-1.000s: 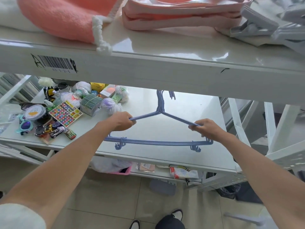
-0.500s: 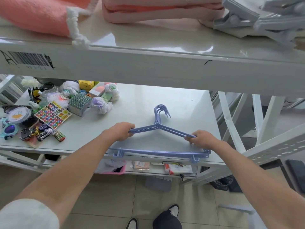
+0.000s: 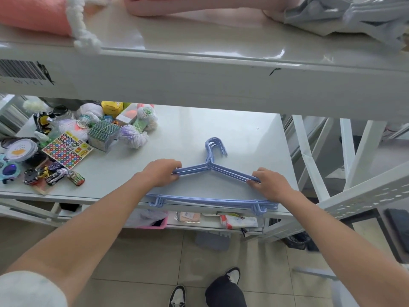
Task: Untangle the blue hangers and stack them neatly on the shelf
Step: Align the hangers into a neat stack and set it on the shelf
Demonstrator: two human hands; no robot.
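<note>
Blue hangers [image 3: 210,169] lie flat as one nested bundle on the shelf [image 3: 254,134], hooks pointing away from the person, bottom bars right at the shelf's front edge and maybe slightly over it. Long axis runs left-right, parallel to that edge. Left hand [image 3: 162,173] is closed on the left sloping arm of the hangers, right hand [image 3: 269,185] closed on the right sloping arm; both are about equally near, one at each end. Hooks look aligned, so untangling seems done. Next is likely a squaring-up or a push back from the edge, straight away from the body. Toy clutter [image 3: 66,147] sits well left of the hangers, apart from them.
</note>
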